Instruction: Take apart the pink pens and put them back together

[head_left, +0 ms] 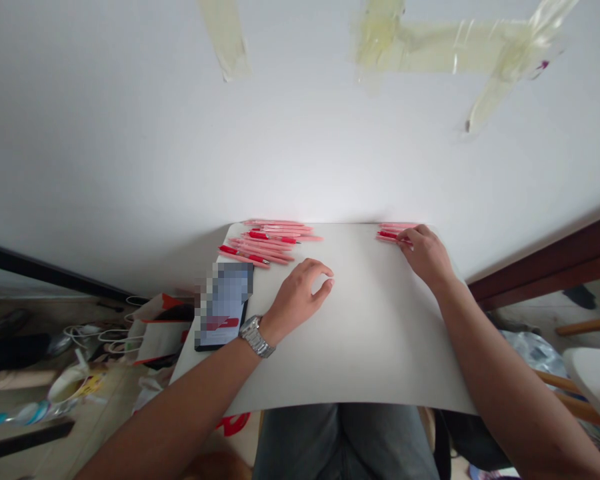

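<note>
Pale table (375, 347), taped wall (300, 133), pink pens (264, 245)

I see soft light, brightest mid-frame on the smooth white wall (305, 153); blocky pixelation masks the black rectangular phone (225, 303) lower left.

Smooth, faintly glossy plastic is shown by the pens (266, 244). A smooth, matt finish is presented by the tabletop (375, 340), shiny metal by the watch (257, 336), glossy film by the tape (443, 48), matt cloth by the trousers (297, 443).
</note>
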A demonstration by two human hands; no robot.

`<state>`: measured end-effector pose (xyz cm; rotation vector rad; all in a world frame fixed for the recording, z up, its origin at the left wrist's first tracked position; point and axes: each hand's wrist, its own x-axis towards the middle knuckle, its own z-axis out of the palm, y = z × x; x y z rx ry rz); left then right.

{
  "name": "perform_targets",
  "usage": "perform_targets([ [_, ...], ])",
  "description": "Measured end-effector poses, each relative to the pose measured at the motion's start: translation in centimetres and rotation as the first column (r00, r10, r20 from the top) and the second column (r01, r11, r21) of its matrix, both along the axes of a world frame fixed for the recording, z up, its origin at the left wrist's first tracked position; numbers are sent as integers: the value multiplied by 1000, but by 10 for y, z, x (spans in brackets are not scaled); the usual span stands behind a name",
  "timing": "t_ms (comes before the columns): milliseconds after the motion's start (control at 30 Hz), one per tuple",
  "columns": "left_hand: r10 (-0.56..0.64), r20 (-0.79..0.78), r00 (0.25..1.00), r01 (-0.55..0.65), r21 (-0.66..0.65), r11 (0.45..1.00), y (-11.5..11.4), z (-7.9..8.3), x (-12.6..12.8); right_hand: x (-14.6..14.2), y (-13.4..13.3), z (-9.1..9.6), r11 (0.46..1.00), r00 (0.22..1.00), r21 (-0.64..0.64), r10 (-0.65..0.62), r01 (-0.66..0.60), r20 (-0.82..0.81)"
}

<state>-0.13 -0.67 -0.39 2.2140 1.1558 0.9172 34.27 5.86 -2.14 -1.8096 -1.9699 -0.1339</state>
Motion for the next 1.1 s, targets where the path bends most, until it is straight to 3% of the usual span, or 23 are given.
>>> perform_targets([
  [767, -18, -28, 999, 18, -7, 1000, 1, 3, 0, -2, -4, 6, 1000, 999, 20, 19, -18, -38],
  [1000, -22, -33, 999, 22, -1, 1000, 0, 3, 0, -29, -15, 14, 998, 991, 62, 41, -33, -131],
  [1100, -20, -40, 999, 20, -7, 1000, 0, 3, 0, -46, -19, 13, 986, 973, 68, 159, -150, -166],
])
